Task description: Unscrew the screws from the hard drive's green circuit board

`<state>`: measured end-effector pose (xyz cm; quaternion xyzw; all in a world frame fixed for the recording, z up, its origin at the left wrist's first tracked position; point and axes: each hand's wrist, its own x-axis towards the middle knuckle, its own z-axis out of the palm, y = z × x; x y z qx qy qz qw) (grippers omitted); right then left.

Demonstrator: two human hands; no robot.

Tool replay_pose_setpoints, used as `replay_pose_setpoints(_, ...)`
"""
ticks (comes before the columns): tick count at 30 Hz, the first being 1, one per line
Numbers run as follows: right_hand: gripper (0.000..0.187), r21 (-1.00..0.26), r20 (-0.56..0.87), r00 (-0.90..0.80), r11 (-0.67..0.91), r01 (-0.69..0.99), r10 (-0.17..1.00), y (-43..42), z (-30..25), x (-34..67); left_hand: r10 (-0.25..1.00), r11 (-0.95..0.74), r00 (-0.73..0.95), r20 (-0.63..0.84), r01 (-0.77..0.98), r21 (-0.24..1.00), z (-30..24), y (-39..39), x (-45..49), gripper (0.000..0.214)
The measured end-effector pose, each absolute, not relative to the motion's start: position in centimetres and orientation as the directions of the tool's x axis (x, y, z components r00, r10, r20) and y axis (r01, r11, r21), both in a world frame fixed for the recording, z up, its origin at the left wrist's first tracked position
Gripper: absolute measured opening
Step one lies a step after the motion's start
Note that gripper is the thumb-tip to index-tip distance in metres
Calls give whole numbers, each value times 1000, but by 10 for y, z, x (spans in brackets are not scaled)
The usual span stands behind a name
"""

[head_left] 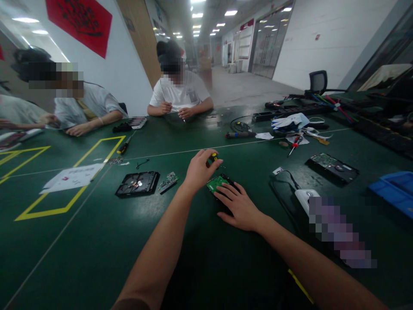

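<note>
Press right hand (239, 207) flat, fingers spread, on the drive (228, 192) lying mid-table (97, 258), and hold the screwdriver (213, 157), pinched in closed left hand (199, 171) fingertips, upright and square over the green board (215, 183) against slipping.

Much of hard drive (217, 183) under right hand (240, 209), blue tray (392, 189) cut by edge
</note>
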<state>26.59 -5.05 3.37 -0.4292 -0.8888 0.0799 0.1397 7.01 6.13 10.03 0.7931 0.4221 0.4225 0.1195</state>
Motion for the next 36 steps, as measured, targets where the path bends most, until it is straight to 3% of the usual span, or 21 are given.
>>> replay_pose_setpoints(6,65,-266,181,-594,620,738,784,-50,34,266,794,-599,257,551,483,639,95,63,71,22)
replay_pose_setpoints(12,64,-264,183,-593,620,739,784,-51,35,266,853,-509,309,420,325,797,92,63,73,28)
replay_pose_setpoints(19,65,-248,183,-596,623,742,782,-51,34,265,859,-463,352,372,224,858,96,62,72,40)
replay_pose_setpoints(29,65,-252,184,-595,623,740,782,-50,33,265,871,-485,161,465,439,756,98,60,74,32)
replay_pose_setpoints(36,66,-249,196,-597,628,737,778,-50,31,265,850,-516,328,413,361,776,101,58,71,20)
